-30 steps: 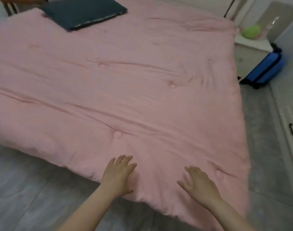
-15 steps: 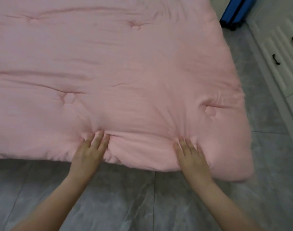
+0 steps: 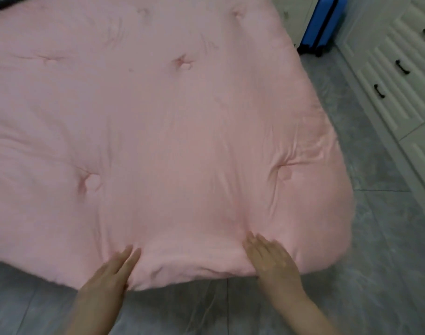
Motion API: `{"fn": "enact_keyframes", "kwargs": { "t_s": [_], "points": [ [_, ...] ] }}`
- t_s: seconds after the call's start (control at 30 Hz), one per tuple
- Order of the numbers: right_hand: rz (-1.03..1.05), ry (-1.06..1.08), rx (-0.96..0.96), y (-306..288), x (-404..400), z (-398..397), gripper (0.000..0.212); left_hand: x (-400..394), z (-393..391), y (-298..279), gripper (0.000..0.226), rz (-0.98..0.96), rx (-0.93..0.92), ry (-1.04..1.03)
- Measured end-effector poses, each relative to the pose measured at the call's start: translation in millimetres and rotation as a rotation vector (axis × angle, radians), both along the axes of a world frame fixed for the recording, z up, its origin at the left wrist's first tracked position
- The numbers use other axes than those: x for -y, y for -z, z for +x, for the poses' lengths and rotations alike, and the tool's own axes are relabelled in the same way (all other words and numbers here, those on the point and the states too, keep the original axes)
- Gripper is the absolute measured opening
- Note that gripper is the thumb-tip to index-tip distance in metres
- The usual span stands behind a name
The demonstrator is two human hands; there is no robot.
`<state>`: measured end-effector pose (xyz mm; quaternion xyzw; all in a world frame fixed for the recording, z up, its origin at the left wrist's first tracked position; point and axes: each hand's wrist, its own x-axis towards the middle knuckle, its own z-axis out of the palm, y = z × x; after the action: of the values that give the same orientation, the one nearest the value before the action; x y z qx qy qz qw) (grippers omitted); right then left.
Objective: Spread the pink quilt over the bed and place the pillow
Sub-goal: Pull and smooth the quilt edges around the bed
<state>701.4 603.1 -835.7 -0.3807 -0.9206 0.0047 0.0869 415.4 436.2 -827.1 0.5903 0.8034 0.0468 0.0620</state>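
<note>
Now both hands, left [image 3: 110,276] and right [image 3: 272,262], press flat, fingers unclenched, on the pink quilt [image 3: 170,131].

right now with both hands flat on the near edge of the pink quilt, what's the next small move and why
Probably slide the right hand outward toward the near right corner, smoothing as it goes. The pink quilt bunches into a ridge between it and the left hand, and creases fan out from the tuft by that corner.
</note>
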Motion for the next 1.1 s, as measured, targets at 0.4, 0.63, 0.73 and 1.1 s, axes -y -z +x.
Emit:
{"fn": "enact_keyframes", "kwargs": {
  "t_s": [0.4,0.63,0.73,1.1],
  "points": [
    [-0.346,0.339,0.27,-4,-51,54,0.084,-105,27,0,0.123,-0.112,-0.062,0.089],
    [-0.836,0.334,0.391,-17,-20,57,0.028,-76,46,-7,0.076,-0.393,0.055,0.08],
    [-0.802,0.306,0.342,-47,-9,44,0.023,-43,40,-42,0.057,-0.45,0.068,-0.051],
    [-0.56,0.033,-0.426,-356,13,-65,0.038,4,-8,-353,0.069,0.354,0.092,-0.33]
  ]
}}
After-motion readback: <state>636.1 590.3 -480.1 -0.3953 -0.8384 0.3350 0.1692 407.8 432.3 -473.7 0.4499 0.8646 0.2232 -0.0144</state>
